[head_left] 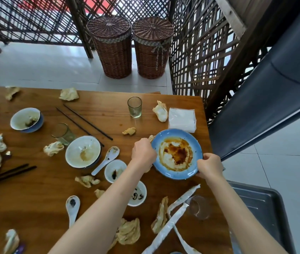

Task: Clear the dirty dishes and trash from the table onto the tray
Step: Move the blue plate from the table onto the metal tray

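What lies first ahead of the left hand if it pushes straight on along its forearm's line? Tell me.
The left hand already grips the blue plate; beyond that, probably the napkin stack, though depth is unclear.

- I'd call this a restaurant dining area, casual eatery.
- Wooden table (35, 189) littered with used bowls (82, 151), chopsticks (87, 121), crumpled napkins (69, 94).
- Bamboo lattice partitions (197, 57), two lidded wicker baskets (111, 46), tiled floor (35, 65).
- Grey bussing tray (263, 204) beside the table.
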Motion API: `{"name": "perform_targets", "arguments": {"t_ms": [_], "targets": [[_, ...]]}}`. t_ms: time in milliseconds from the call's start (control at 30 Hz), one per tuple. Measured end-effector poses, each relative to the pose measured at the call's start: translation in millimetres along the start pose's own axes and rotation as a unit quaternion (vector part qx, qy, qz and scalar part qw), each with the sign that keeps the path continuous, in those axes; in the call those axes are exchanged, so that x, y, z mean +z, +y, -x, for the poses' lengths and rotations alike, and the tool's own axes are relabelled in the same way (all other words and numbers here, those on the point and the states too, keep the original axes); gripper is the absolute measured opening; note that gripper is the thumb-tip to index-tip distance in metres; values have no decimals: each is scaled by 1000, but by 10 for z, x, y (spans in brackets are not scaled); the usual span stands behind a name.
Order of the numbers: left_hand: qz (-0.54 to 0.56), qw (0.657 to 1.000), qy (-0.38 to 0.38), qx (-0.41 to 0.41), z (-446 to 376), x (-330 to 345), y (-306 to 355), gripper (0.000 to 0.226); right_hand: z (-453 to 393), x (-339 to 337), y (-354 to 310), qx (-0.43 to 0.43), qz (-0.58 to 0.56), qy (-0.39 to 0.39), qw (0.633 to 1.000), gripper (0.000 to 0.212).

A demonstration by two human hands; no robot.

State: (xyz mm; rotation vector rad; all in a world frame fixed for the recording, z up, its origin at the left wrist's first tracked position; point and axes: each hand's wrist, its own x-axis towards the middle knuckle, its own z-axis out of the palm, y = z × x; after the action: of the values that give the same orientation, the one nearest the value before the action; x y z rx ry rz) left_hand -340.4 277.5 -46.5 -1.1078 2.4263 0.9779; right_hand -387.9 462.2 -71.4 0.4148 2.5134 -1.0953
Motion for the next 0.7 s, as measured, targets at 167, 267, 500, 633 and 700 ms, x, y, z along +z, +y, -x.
{"name": "perform_targets", "arguments": {"t_ms": [167,267,500,633,700], "targets": [[71,997,22,7,108,-284,-148,10,228,-34,-279,-42,-4,-2,999,22],[109,993,38,13,192,-496,-301,4,428,-13,-485,-65,-1,-6,998,21],[147,987,62,30,347,-1086,-889,14,982,282,-925,-87,-18,-34,995,8],[146,985,92,28,379,-1501,-1373,15,1397,670,-1156,-71,-19,-37,997,25],[146,985,88,34,371,-1690,-1595,12,1592,859,-1241,-65,-27,-38,997,30]]}}
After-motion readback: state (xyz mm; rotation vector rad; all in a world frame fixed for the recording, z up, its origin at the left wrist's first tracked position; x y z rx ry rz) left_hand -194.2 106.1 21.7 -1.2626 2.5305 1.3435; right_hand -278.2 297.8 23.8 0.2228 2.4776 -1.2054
